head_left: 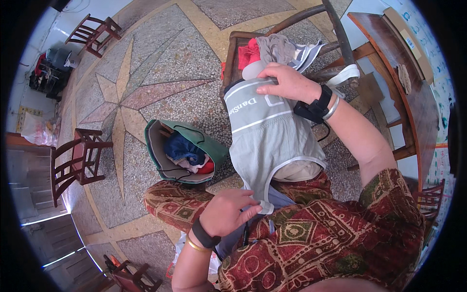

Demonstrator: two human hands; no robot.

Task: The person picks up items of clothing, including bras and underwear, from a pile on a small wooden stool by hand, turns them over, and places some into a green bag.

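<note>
A light grey ribbed garment (273, 138) with white trim lies spread from the chair's edge to my lap. Its wide band bears writing. My right hand (288, 82) holds the band at the far edge, thumb on top. Near my body, my left hand (228, 211) pinches the garment's narrow end between thumb and fingers. Beige cloth (299, 171) shows through the curved opening at its near side. Beyond my right hand, red cloth (249, 54), grey-brown cloth (275, 49) and striped cloth (308, 56) rest on a wooden chair (227, 73).
A green bag (220, 149) holding dark blue, white and red cloth stands on the terrazzo floor, left of the garment. To the right is a wooden table (419, 109) with a cardboard box (408, 43) and a glove-like cloth (404, 79). Wooden chairs (78, 157) stand at left.
</note>
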